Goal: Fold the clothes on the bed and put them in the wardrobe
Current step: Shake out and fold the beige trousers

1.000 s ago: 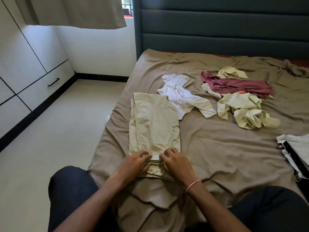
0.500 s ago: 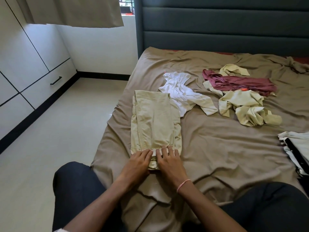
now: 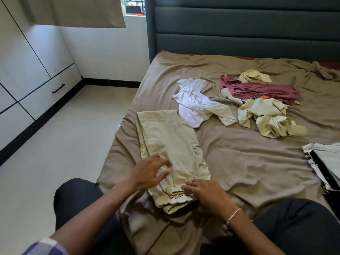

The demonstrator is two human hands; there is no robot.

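Note:
Beige trousers [image 3: 171, 144], folded lengthwise, lie on the brown bed sheet [image 3: 248, 162] near its left edge. My right hand [image 3: 206, 194] rests with fingers laid on their near, bunched end. My left hand [image 3: 149, 172] is blurred, with fingers spread over the trousers' near left part. Farther up the bed lie a crumpled white garment [image 3: 195, 105], a maroon garment [image 3: 261, 91] and pale yellow-green garments [image 3: 265, 115]. The white wardrobe [image 3: 27, 70] stands at the left, doors shut.
A stack of light clothes with a black band [image 3: 327, 162] sits at the bed's right edge. The dark padded headboard [image 3: 239, 34] closes the far end. Pale floor [image 3: 64, 144] runs between bed and wardrobe. My dark-clad knees frame the bottom.
My left hand has lifted off the trousers' near end and moved left and up along them. The right hand has stayed at the near end. The trousers now lie slightly slanted.

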